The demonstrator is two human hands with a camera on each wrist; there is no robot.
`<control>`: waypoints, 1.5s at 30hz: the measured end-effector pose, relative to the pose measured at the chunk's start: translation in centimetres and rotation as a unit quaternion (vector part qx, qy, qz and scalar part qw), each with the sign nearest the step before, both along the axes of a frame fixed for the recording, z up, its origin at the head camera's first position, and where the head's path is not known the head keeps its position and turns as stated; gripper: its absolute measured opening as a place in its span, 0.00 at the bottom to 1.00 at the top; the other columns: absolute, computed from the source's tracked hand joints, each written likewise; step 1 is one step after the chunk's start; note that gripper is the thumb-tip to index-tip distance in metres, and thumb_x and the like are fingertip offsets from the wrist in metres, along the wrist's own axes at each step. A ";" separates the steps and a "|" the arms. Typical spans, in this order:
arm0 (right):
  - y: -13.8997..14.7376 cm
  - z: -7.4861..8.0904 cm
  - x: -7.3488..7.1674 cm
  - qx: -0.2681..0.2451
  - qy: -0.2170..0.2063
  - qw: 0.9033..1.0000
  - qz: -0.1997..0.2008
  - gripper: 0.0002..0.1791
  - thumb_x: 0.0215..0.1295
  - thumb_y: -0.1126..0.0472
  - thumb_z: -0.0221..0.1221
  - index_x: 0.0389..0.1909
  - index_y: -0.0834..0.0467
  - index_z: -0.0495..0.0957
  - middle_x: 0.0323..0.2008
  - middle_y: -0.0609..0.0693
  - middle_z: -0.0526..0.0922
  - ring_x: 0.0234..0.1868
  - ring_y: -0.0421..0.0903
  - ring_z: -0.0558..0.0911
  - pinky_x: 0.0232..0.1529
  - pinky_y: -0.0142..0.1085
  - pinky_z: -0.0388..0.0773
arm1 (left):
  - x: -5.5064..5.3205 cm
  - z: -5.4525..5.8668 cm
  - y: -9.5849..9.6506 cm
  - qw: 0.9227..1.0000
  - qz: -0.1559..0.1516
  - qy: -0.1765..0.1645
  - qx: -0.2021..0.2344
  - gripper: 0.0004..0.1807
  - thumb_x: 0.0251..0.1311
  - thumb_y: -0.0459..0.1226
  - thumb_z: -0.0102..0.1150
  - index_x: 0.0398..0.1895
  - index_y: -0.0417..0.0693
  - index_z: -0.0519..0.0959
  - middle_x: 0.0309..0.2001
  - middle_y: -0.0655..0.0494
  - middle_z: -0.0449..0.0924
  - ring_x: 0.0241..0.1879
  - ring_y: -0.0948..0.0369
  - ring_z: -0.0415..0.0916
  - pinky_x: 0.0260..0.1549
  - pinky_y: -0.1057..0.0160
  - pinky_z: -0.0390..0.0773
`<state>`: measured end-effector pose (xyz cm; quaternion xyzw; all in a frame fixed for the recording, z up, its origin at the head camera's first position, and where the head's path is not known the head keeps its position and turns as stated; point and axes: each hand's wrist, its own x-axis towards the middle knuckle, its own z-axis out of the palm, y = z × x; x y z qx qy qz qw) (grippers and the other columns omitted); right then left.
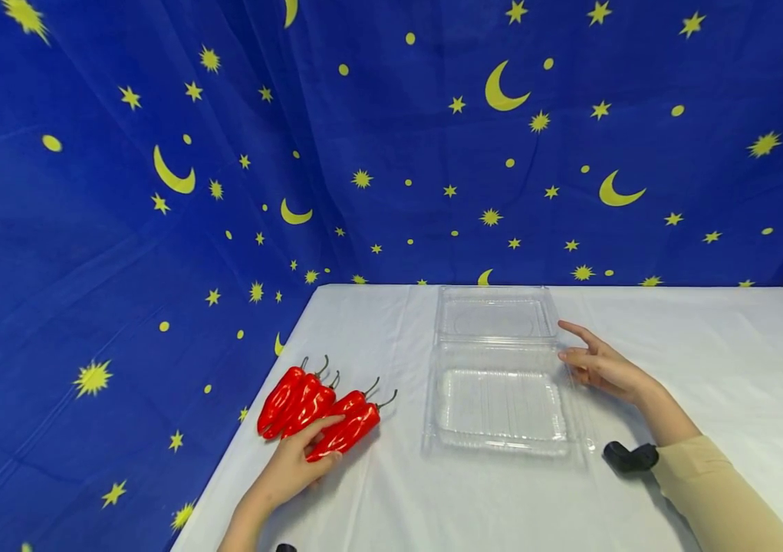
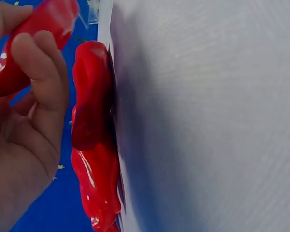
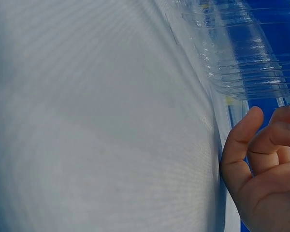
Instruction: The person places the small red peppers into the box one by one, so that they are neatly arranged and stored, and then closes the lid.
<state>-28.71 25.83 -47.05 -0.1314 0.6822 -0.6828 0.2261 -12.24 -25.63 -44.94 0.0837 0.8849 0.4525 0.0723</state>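
My left hand (image 1: 292, 463) holds a glossy red pepper (image 1: 358, 431) with a thin dark stem, the rightmost of a row. In the left wrist view the fingers and thumb close round this held pepper (image 2: 63, 21), which is raised above other red peppers (image 2: 91, 92) on the cloth. Several peppers (image 1: 282, 402) lie side by side just left of it. A clear plastic hinged container (image 1: 501, 410) lies unfolded, its lid (image 1: 495, 316) toward the back. My right hand (image 1: 608, 371) is at the container's right edge, fingers loosely extended; whether they touch it I cannot tell.
A white cloth (image 1: 729, 368) covers the table. Blue fabric (image 1: 426, 130) with yellow moons and stars hangs behind and on the left, close to the peppers. A black device (image 1: 629, 458) sits by the right wrist.
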 end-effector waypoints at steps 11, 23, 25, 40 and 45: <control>0.0 0.0 0.0 -0.012 -0.003 1.000 0.000 0.44 0.69 0.63 0.52 0.74 0.56 0.31 0.26 0.48 0.65 0.25 0.40 0.68 0.29 0.34 0.71 | -0.7 0.9 -0.2 0.998 0.041 -0.002 0.047 0.26 0.60 0.39 0.62 0.62 0.56 0.71 0.23 0.50 0.73 0.17 0.61 0.70 0.16 0.63 0.74; 0.0 0.0 0.1 -0.019 -0.001 1.000 0.000 0.44 0.69 0.64 0.52 0.74 0.57 0.31 0.26 0.47 0.64 0.26 0.39 0.68 0.29 0.33 0.70 | -3.1 5.4 0.1 0.994 0.040 0.058 0.083 0.26 0.60 0.38 0.59 0.64 0.54 0.70 0.50 0.43 0.70 0.40 0.49 0.70 0.28 0.55 0.79; 0.1 0.0 0.1 -0.019 0.001 1.000 0.000 0.44 0.69 0.64 0.52 0.74 0.57 0.31 0.26 0.47 0.65 0.26 0.39 0.68 0.29 0.33 0.70 | -3.6 5.8 0.3 0.994 0.032 0.066 0.081 0.27 0.60 0.39 0.58 0.64 0.54 0.69 0.50 0.44 0.70 0.45 0.48 0.69 0.32 0.51 0.79; 0.2 -0.4 0.2 -0.011 -0.003 1.000 -0.007 0.44 0.69 0.63 0.53 0.74 0.55 0.33 0.28 0.50 0.69 0.23 0.42 0.68 0.26 0.33 0.67 | -6.5 7.8 4.1 0.986 -0.069 0.110 0.101 0.27 0.62 0.46 0.56 0.65 0.54 0.69 0.40 0.48 0.74 0.35 0.47 0.71 0.24 0.63 0.74; 0.2 -0.3 0.1 -0.015 -0.006 1.000 -0.006 0.44 0.69 0.63 0.53 0.74 0.55 0.33 0.29 0.50 0.69 0.26 0.42 0.69 0.28 0.33 0.69 | -7.5 7.9 5.7 0.979 -0.118 0.116 0.121 0.29 0.62 0.51 0.56 0.65 0.54 0.69 0.41 0.48 0.75 0.38 0.48 0.72 0.30 0.60 0.76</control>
